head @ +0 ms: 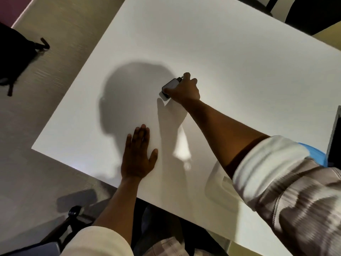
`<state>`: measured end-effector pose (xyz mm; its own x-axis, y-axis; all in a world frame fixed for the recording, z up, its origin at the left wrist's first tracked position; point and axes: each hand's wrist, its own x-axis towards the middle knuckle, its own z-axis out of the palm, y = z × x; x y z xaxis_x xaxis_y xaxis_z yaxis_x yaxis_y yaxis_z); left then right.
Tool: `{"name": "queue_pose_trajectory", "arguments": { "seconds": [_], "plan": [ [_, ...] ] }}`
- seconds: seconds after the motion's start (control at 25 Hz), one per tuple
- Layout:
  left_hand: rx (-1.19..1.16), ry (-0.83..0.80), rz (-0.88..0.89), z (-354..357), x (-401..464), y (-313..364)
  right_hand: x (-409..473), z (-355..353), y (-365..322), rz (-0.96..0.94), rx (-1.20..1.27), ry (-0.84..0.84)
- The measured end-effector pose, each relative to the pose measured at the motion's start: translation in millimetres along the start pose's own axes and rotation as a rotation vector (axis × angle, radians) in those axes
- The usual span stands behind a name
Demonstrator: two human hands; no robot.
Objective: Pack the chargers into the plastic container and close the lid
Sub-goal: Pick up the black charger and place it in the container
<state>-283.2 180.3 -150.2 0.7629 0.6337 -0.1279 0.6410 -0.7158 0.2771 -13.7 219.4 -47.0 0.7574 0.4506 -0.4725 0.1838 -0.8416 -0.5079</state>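
Note:
My right hand (183,90) reaches out to the middle of the white table (230,58) and is closed around a black charger (170,85), whose plug end sticks out by my fingertips. A white piece shows under the charger by my thumb; I cannot tell what it is. My left hand (138,156) lies flat on the table near its front edge, fingers spread, holding nothing. A clear plastic container (221,183) sits near the table's front edge, mostly hidden under my right sleeve. Its lid cannot be made out.
A black bag (16,56) lies on the floor at the left. A dark chair (313,13) stands beyond the table's far right corner. A dark flat object (335,137) pokes in at the right edge. A chair base (73,215) shows below the table's front edge.

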Motion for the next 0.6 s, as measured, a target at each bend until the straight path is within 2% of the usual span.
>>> {"name": "queue_pose_trajectory", "arguments": {
  "seconds": [0.28,0.48,0.6],
  "plan": [
    [-0.005,0.0,-0.02,4,1,-1,5,22,-15,-0.01,-0.194,0.071],
    [-0.011,0.009,-0.025,3,2,0,-1,18,-14,-0.09,-0.313,-0.008],
    [-0.008,0.011,-0.012,3,1,0,-11,13,-2,-0.176,-0.343,0.006]
  ]
}}
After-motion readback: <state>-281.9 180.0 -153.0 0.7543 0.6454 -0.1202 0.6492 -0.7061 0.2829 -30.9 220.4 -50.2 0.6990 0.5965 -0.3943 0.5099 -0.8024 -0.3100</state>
